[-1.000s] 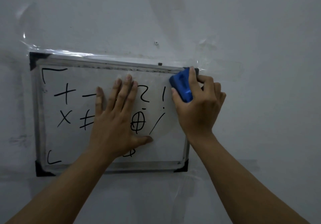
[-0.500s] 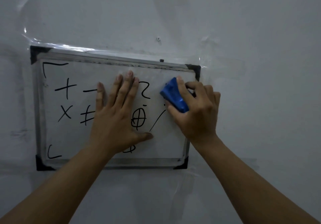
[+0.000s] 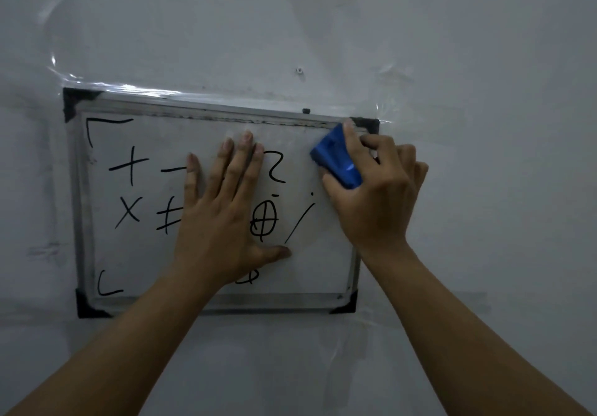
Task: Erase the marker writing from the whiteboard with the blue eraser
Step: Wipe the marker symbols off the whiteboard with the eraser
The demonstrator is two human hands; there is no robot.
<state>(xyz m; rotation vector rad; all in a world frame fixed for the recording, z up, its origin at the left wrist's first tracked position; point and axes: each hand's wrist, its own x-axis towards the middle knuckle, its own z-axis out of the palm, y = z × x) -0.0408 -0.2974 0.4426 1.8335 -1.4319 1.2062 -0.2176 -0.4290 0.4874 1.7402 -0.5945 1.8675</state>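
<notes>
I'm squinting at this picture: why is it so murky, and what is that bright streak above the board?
Head view: dim, bluish light with soft detail; the streak is glare on clear tape along the whiteboard's top edge. The blue eraser in the right hand is the only strong colour; the left hand looks dark against the board.

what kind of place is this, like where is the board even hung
Probably a plain indoor room, dimly lit; which kind I cannot tell. A small framed whiteboard is held with clear tape on a bare grey wall, with a lone screw above it. No furniture shows.
</notes>
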